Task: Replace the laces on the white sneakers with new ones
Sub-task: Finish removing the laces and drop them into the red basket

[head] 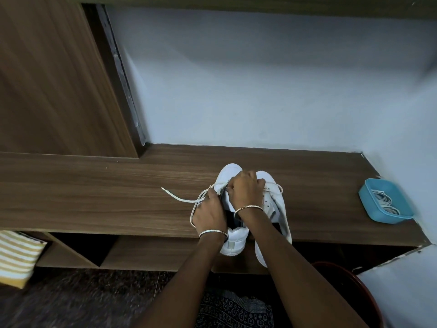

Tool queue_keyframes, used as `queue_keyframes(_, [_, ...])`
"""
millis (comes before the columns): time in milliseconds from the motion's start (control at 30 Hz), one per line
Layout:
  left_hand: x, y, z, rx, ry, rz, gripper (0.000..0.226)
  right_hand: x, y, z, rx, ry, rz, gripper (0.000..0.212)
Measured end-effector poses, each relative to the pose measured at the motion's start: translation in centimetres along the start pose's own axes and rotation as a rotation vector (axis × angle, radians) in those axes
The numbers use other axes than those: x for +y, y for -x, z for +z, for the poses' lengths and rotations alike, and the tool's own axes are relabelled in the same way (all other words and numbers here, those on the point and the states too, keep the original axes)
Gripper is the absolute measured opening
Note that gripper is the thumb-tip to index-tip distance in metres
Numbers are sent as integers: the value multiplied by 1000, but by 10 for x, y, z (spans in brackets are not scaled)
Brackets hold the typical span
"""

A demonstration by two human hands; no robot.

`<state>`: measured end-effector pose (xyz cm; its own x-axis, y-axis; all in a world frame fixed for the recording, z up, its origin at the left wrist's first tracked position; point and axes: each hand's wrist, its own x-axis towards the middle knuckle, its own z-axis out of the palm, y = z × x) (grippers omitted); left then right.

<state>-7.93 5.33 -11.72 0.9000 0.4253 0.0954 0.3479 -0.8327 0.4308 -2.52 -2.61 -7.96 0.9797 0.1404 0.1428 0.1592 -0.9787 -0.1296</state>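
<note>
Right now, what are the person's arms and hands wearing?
No sleeves or gloves show; both forearms are bare. The left hand and right hand each have one thin, pale metal bangle at the wrist: left bangle, right bangle.

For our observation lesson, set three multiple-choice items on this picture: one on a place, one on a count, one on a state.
1. Where is the tray relative to the sneakers? A to their left; B to their right; C on the floor.
2. How many sneakers are on the shelf? A one; B two; C three.
3. The lace end left of the sneakers is: A loose on the shelf; B tied in a bow; C coiled in the tray.

Key: 1 B, the tray sits near the shelf's right end. 2 B, a pair lies side by side. 3 A, it trails flat and untied across the wood.
</note>
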Motion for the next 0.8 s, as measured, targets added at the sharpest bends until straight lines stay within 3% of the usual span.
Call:
queue_keyframes(167, [1,-1,1,-2,2,4,17,8,-2,-5,35,-26,46,20])
queue_keyframes(400, [-2,0,5,79,19,27,11,66,-21,-17,255,-269,398,25])
queue_keyframes(533, [-1,-1,5,33,-1,38,21,82,-20,-17,250,-261,513,23])
queue_keyframes(667, [-1,-2,3,27,-18,33,24,53,-8,-11,201,-284,237,26])
queue_keyframes(800, [0,0,0,5,-33,25,22,14,-3,-3,22,-164,-1,24])
